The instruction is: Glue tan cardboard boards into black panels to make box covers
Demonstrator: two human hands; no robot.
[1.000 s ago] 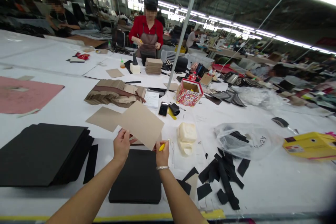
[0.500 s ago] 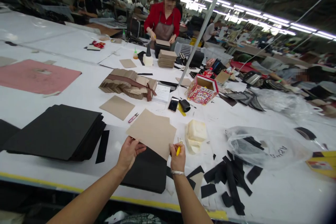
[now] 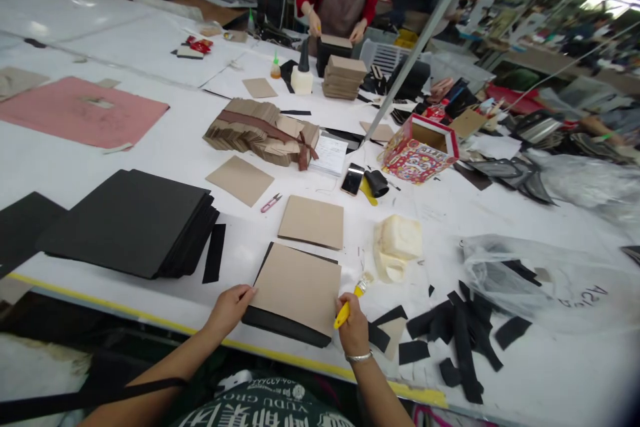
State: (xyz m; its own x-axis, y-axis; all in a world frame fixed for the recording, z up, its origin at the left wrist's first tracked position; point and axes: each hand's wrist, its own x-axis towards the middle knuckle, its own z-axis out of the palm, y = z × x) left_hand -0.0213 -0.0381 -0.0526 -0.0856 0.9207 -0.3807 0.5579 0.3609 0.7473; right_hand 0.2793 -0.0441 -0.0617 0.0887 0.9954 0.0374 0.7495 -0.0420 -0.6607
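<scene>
In front of me a beige board lies over a black sheet, whose dark edges show along the front and back. My left hand is closed in a pinch at the board's left edge. The fingers of my right hand wrap round a paintbrush with a yellow handle, its bristles pointing away from me. That hand is also beside the board's right edge. Another beige board lies just behind. To the right stands a cream plastic container.
A black sheet stack is at left, near a black strip and thread snips. Black scraps and a plastic bag lie right. Farther back are bundled boards, a metal pole and a co-worker.
The beige board has come down toward me onto the black sheet, uncovering the other board behind. Both hands moved with it, and the brush now shows its bristles. My view has tilted down.
</scene>
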